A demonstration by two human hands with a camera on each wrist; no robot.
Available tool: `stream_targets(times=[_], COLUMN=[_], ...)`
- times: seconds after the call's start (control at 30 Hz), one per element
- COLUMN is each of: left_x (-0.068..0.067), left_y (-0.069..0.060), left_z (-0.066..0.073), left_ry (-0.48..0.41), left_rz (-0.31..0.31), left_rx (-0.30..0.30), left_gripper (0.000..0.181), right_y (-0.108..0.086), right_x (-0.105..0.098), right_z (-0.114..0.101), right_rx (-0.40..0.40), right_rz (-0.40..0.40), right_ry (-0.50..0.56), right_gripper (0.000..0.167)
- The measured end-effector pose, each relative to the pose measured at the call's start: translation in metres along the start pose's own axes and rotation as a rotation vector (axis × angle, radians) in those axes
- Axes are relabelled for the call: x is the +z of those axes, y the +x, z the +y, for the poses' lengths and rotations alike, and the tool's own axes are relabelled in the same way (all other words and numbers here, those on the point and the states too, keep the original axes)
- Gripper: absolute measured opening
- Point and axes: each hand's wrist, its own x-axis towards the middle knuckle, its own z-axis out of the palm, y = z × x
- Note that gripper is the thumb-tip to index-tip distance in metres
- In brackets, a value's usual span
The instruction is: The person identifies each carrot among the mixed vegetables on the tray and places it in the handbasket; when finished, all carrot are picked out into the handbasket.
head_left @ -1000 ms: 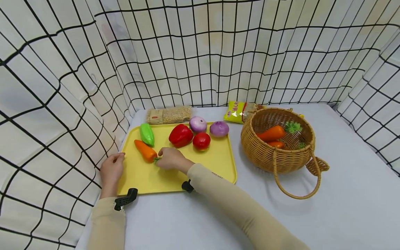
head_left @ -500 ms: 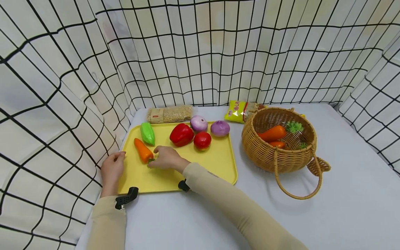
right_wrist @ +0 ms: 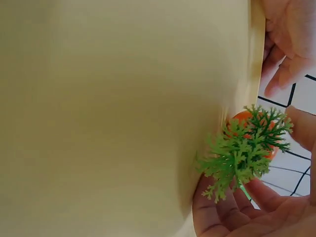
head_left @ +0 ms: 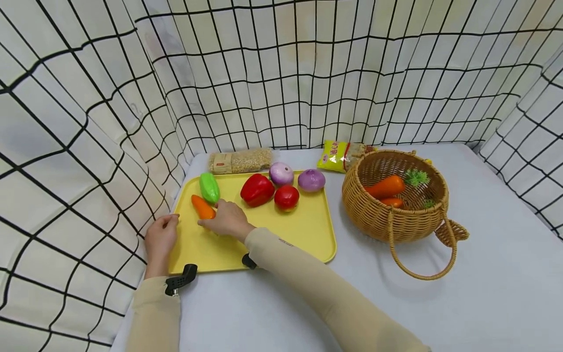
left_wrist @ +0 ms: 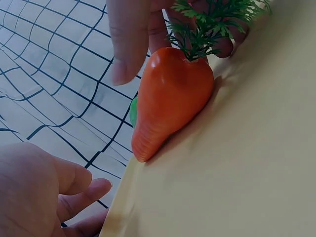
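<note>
An orange toy carrot [head_left: 202, 208] with green leaves [right_wrist: 242, 153] lies near the left side of the yellow tray [head_left: 272, 249]. My right hand [head_left: 228, 219] is around its leafy end, thumb on one side and fingers on the other. In the left wrist view a gap shows between that thumb and the carrot [left_wrist: 173, 94]. At the tray's left rim is my left hand [head_left: 161, 239], its fingers loosely bent beside the edge. A ribbed green vegetable [head_left: 209, 188] lies just beyond the carrot.
The tray also bears a red bell pepper [head_left: 257, 190], a tomato [head_left: 287, 197], a pale onion [head_left: 281, 174] and a purple onion [head_left: 312, 180]. To the right stands a wicker basket [head_left: 367, 215] with carrots inside. A grain bag [head_left: 246, 161] and a yellow packet [head_left: 336, 156] lie behind.
The carrot has shifted slightly up and left on the tray. My right hand has moved left along with its leafy end and now covers more of it. My left hand stays at the rim.
</note>
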Motion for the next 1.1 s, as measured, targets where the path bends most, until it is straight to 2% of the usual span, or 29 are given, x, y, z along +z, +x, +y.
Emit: stream_targets(times=[0.13,0.27,0.37,0.67,0.77,0.87,0.97,1.1], left_x=[0.003,0.006,0.008,0.009,0.008,0.006,0.004,0.001], left_y=[-0.001,0.001,0.002,0.001,0.001,0.001,0.001,0.001], left_z=[0.000,0.003,0.005,0.008,0.007,0.005,0.003,-0.001], left_ry=[-0.002,-0.017,-0.029,-0.010,-0.004,-0.003,-0.002,0.009], left_rz=[-0.003,-0.007,-0.012,-0.027,-0.031,-0.028,-0.025,-0.024], left_rx=[0.006,0.002,-0.006,-0.017,-0.024,-0.033,-0.039,-0.034], left_gripper=[0.043,0.043,0.044,0.044,0.045,0.046,0.046,0.047], right_y=[0.003,0.003,0.001,-0.007,-0.010,-0.015,-0.022,-0.030], right_x=[-0.001,-0.005,-0.010,-0.023,-0.030,-0.039,-0.050,-0.062], right_z=[0.004,0.009,0.011,0.022,0.026,0.031,0.037,0.047], right_rx=[0.030,0.055,0.067,0.080,0.037,-0.046,-0.123,-0.184], right_rz=[0.035,0.051,0.056,0.034,0.048,0.080,0.111,0.154], right_ry=[0.013,0.071,0.112,0.156,0.147,0.134,0.158,0.211], right_gripper=[0.049,0.033,0.029,0.038,0.040,0.040,0.038,0.035])
